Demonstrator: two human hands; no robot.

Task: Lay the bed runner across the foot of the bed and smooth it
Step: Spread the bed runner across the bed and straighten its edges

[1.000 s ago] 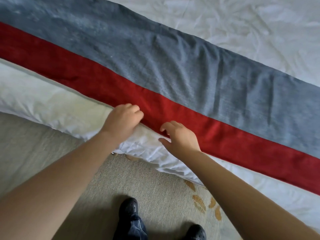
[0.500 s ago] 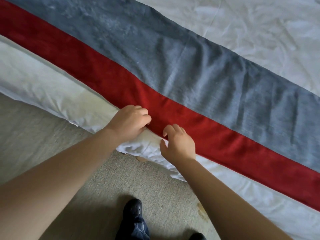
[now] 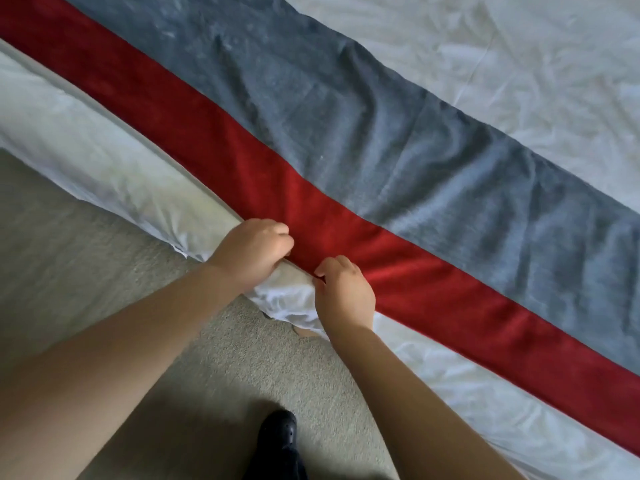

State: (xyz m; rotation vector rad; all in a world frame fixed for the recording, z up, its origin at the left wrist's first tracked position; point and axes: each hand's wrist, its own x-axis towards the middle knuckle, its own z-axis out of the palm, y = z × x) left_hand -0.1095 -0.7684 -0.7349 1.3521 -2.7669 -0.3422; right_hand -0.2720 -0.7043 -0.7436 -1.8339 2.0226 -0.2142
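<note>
Red hem of the bed runner (image 3: pixel 433 188) seems pinched by the curled left hand (image 3: pixel 251 252) and right hand (image 3: pixel 346 294). Tug evenly to flatten the creases beyond them.

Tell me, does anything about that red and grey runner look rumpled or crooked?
The bed runner is rumpled: creases cross its grey band beyond the hands. Its red edge bends slightly where the left hand and right hand pinch it, and the white sheet bunches beneath them.

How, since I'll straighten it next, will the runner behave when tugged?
Probably floppy: the bed runner ripples across its grey band. Likely it bunches locally rather than sliding whole; creases fan from where left hand and right hand grip its red edge.
</note>
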